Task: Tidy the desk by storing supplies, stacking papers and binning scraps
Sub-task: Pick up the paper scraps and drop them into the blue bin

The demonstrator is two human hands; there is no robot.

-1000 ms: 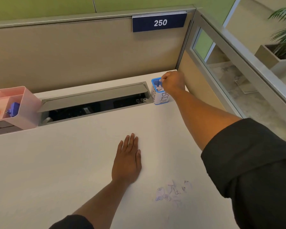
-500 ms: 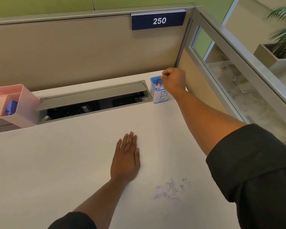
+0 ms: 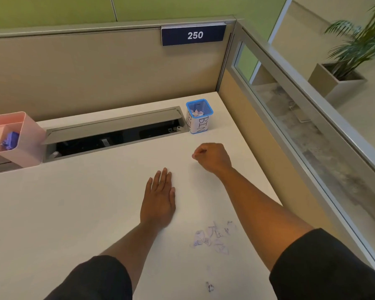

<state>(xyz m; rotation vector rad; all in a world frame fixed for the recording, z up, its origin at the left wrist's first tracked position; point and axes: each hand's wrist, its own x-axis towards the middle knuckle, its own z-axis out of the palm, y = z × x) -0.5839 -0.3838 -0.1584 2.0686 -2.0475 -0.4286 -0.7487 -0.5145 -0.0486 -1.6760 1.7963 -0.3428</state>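
Right hand (image 3: pixel 211 158) (curled) hovers between bin (image 3: pixel 199 115) and scraps (image 3: pixel 212 237).

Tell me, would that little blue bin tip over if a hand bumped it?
Probably, yes. The bin is tall for its narrow base, so a knock near the rim could topple it. It looks like thin mesh holding only a few paper scraps, so it is likely very light and would slide on the smooth white desk.

Upper centre, we see a navy sign (image 3: pixel 193 35) reading 250 on the beige partition (image 3: pixel 95 68); upper right, a potted palm (image 3: pixel 353 50) behind glass.
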